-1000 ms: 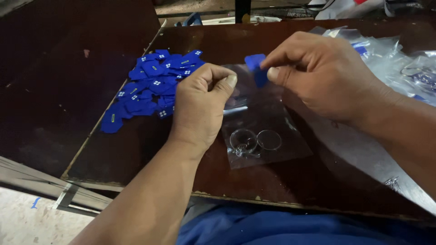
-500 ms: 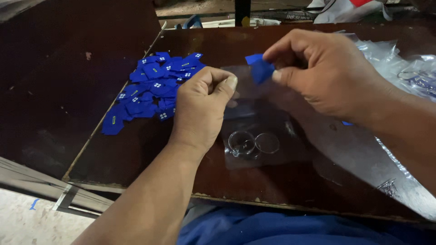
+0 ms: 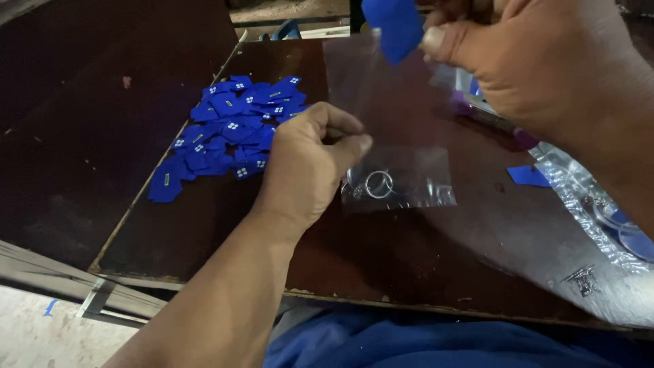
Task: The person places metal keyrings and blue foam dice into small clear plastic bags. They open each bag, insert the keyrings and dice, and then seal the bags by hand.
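While the left hand [image 3: 310, 167] pinches the clear plastic bag with metal rings [image 3: 398, 178] on the dark brown wooden table [image 3: 436, 259], right hand [image 3: 538, 65] clamps a blue tag [image 3: 395, 24] above it; blue tag pile [image 3: 228, 133] left, bare tabletop toward the near edge.

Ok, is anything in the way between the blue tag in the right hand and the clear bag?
Nothing visible. The right hand holds the blue tag right above the clear bag, which the left hand pinches. Only the bag's own film lies between them.
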